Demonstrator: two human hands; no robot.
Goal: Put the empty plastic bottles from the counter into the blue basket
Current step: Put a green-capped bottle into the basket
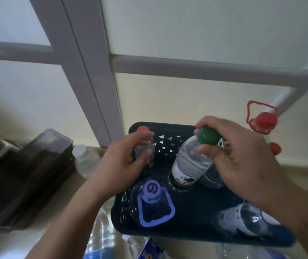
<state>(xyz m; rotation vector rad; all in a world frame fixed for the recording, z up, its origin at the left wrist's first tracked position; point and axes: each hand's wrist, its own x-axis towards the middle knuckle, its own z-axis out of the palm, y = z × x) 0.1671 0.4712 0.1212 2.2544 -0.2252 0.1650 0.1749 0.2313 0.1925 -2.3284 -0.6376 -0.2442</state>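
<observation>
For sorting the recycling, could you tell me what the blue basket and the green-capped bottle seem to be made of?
Blue basket: likely moulded plastic, matte dark blue, with punched triangular holes in its walls. Green-capped bottle: clear thin plastic, glossy and ribbed, see-through, with a paper or film label; its cap looks like smooth opaque plastic.

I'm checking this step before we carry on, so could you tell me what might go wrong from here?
The green-capped bottle leans in the blue basket, held only at its cap by the right hand; released, it may topple onto its neighbours. The left hand grips the red-capped bottle near the basket's rim, so it could tip out.
</observation>
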